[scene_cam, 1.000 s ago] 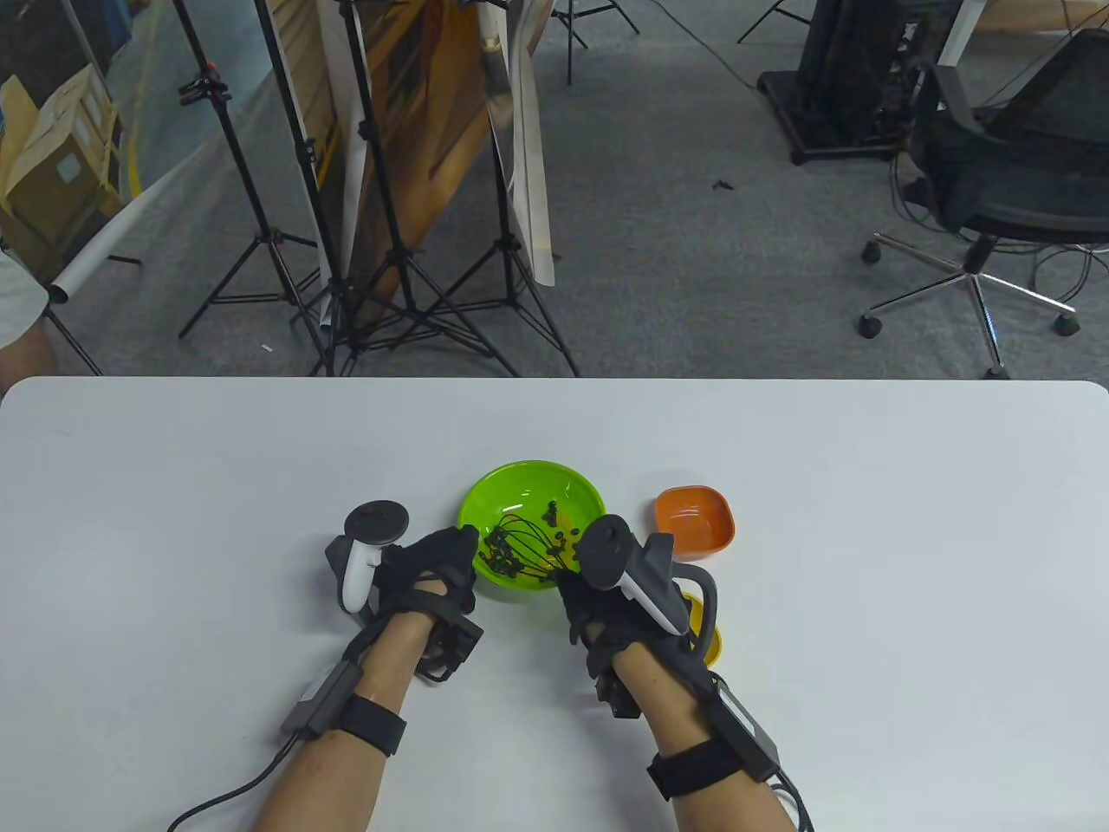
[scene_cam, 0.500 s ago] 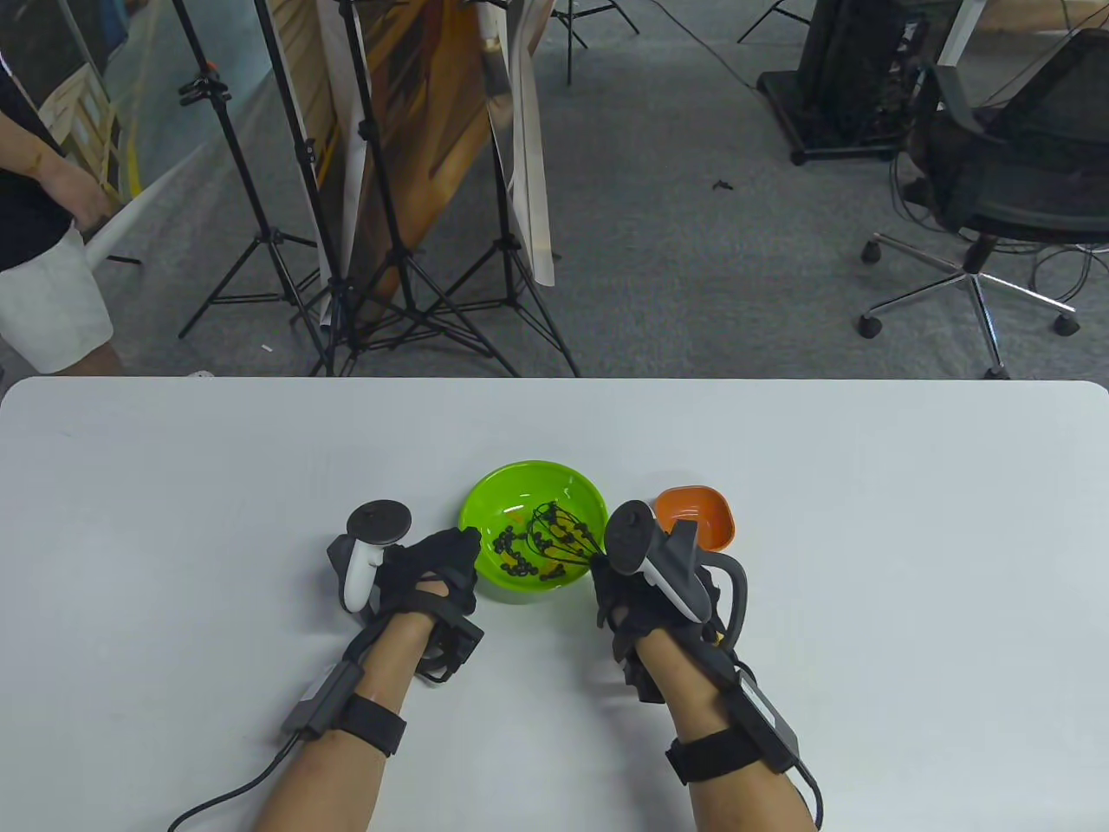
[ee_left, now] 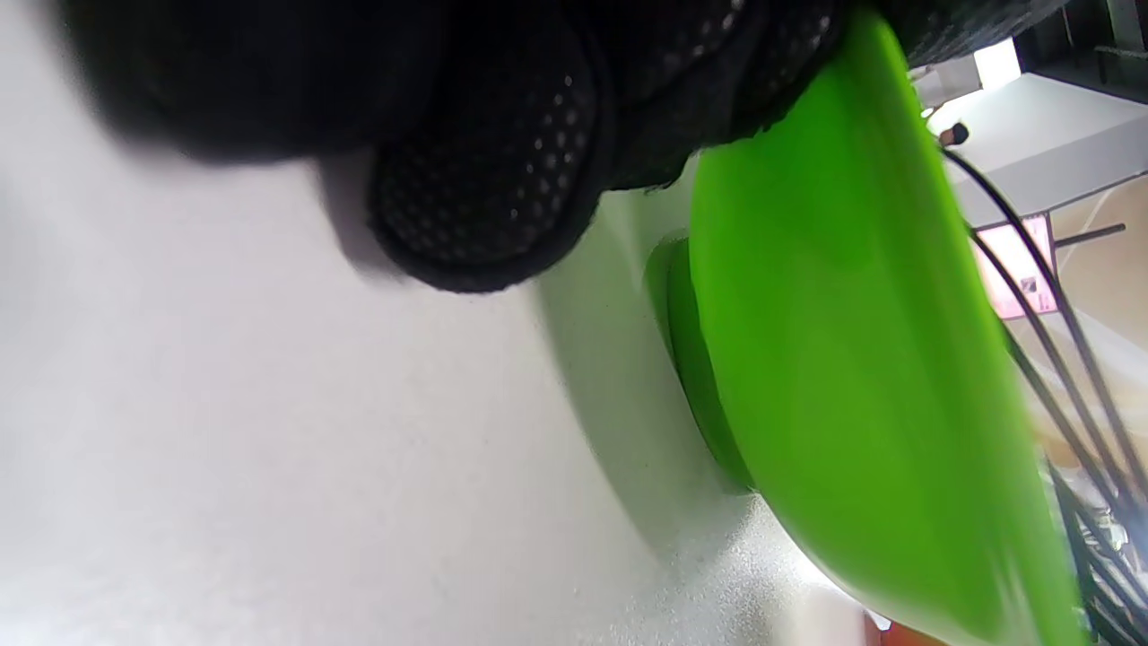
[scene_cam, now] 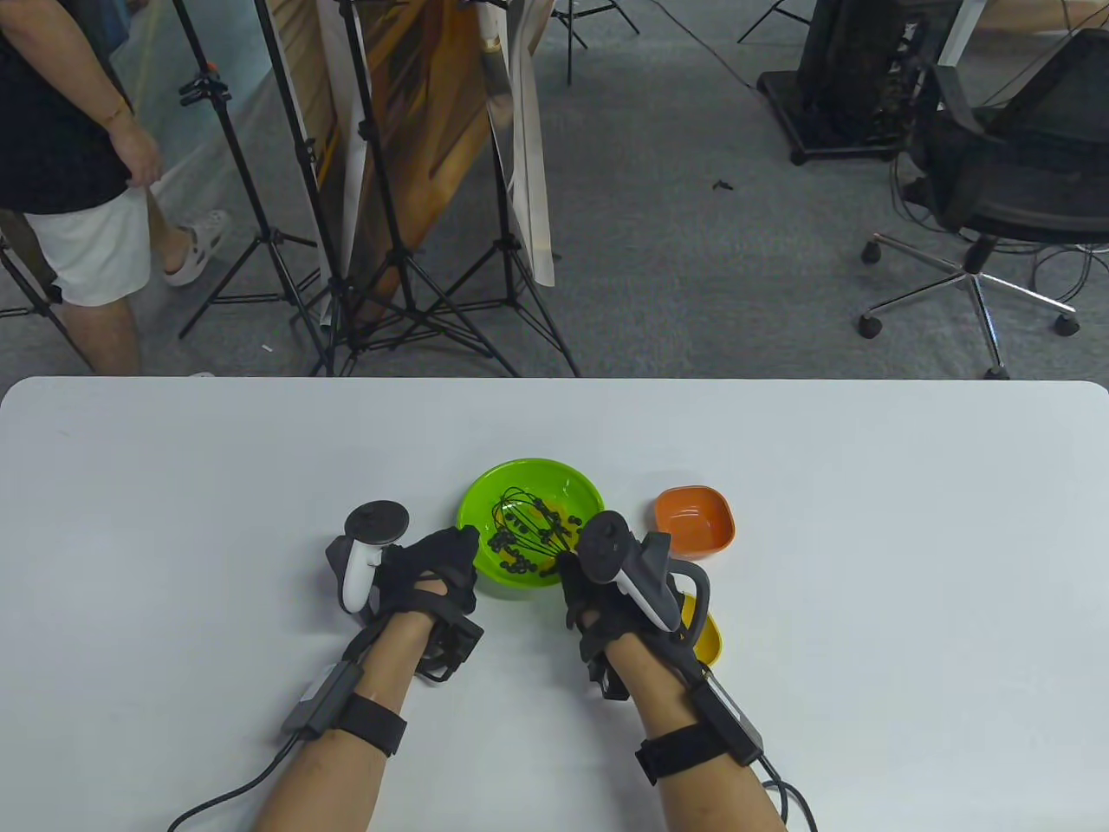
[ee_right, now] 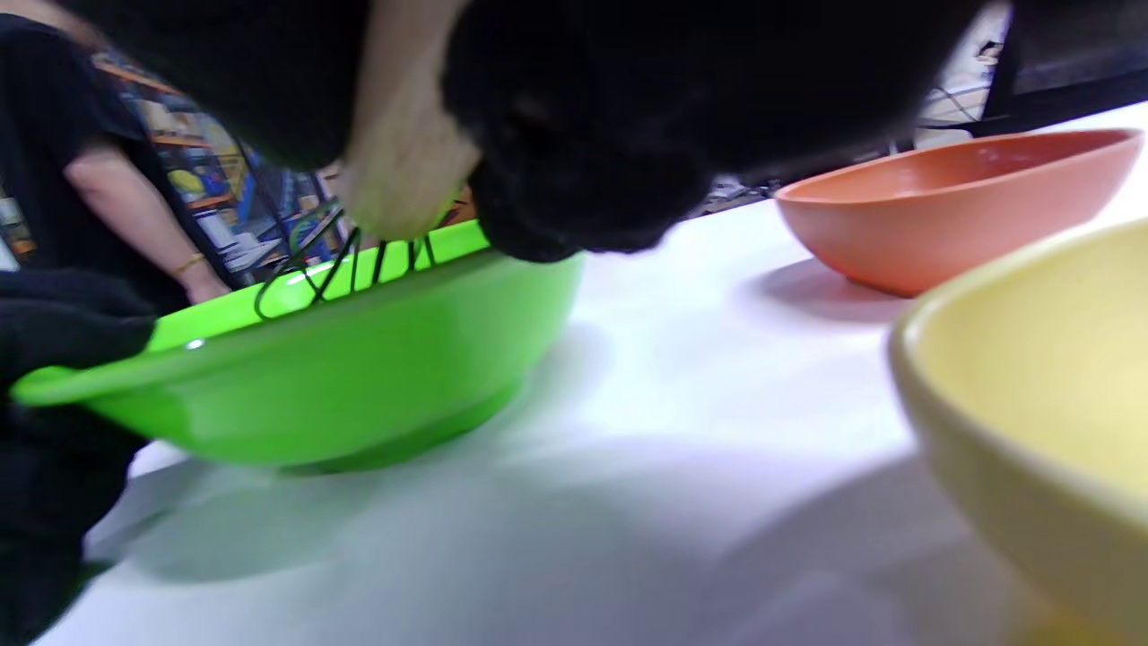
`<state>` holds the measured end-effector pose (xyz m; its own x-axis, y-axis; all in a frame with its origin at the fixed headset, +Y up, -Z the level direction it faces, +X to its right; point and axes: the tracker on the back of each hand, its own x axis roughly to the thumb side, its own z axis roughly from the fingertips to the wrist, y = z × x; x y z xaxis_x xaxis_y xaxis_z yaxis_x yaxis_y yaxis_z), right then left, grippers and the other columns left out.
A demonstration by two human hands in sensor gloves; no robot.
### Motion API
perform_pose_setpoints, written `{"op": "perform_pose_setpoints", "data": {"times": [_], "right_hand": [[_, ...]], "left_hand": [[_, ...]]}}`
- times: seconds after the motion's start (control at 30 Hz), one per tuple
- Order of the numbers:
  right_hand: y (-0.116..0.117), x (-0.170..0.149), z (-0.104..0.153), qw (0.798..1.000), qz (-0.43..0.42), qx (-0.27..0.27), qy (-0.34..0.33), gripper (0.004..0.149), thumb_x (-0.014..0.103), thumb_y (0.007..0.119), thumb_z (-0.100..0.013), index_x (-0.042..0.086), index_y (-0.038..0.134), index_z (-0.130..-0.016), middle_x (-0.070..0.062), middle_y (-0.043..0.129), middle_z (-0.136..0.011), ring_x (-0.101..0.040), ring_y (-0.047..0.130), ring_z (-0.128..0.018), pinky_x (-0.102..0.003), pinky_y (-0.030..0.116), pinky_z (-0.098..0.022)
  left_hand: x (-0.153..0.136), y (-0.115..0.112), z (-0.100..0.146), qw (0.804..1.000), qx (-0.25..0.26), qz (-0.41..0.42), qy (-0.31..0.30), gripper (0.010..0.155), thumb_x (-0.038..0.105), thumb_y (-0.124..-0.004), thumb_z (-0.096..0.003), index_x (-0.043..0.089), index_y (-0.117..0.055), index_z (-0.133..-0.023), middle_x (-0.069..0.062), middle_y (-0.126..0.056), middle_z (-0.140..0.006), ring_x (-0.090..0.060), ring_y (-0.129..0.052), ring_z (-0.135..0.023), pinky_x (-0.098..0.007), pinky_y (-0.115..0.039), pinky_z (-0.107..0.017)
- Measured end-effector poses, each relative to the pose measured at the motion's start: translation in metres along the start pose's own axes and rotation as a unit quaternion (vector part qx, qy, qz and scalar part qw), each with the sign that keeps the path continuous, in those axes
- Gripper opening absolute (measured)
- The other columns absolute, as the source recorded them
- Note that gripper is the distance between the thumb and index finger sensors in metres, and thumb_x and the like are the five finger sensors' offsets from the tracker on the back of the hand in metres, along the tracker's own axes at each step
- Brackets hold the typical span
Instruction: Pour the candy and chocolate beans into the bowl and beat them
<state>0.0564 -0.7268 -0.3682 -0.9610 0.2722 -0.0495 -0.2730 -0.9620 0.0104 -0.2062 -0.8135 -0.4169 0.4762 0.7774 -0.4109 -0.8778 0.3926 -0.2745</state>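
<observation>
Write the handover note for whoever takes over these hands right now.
Left hand: grips the near-left rim of the green bowl, steadying it on the table.
Right hand: holds the whisk, wires down inside the bowl among the chocolate beans.
Orange bowl and yellow bowl stand to the right; the orange one looks empty, the yellow one is mostly hidden in the table view.
Done: pouring, it seems.
Left: finish beating, then set the whisk down.

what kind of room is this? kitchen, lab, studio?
Probably a studio or lab corner of an office or warehouse, not a kitchen: light-stand tripods with rolled backdrops stand behind the white table, on grey carpet beside a mesh office chair.
</observation>
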Motion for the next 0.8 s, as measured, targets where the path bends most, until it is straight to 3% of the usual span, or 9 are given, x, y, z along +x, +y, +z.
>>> {"op": "perform_pose_setpoints", "data": {"times": [0.23,0.47,0.8], "right_hand": [[-0.019,-0.001,0.013,0.999,0.018,0.024,-0.041,0.054,0.055,0.082,-0.046,0.013,0.093,-0.078,-0.011,0.100,-0.040,-0.024,0.094,-0.008,-0.040,0.086,-0.001],[-0.046,-0.017,0.014,0.998,0.066,0.010,-0.009,0.053,0.055,0.087,-0.044,0.013,0.094,-0.076,-0.011,0.101,-0.041,-0.025,0.093,-0.009,-0.041,0.086,-0.003],[-0.032,-0.024,0.001,0.997,0.059,-0.017,0.045,0.056,0.055,0.079,-0.047,0.009,0.092,-0.077,-0.009,0.100,-0.040,-0.021,0.093,-0.007,-0.038,0.086,0.000]], "left_hand": [[-0.001,0.000,0.000,1.000,0.003,0.003,0.002,0.045,0.060,-0.065,-0.0470,0.022,-0.080,-0.066,0.009,-0.094,-0.049,-0.014,-0.105,-0.035,-0.025,-0.092,-0.021],[0.001,-0.001,0.000,1.000,0.001,-0.005,-0.001,0.045,0.061,-0.065,-0.0468,0.023,-0.081,-0.065,0.009,-0.094,-0.048,-0.014,-0.105,-0.035,-0.025,-0.092,-0.021],[0.001,-0.002,0.000,1.000,0.000,-0.005,-0.002,0.045,0.061,-0.066,-0.0467,0.022,-0.081,-0.065,0.009,-0.094,-0.048,-0.014,-0.105,-0.035,-0.025,-0.092,-0.021]]}}
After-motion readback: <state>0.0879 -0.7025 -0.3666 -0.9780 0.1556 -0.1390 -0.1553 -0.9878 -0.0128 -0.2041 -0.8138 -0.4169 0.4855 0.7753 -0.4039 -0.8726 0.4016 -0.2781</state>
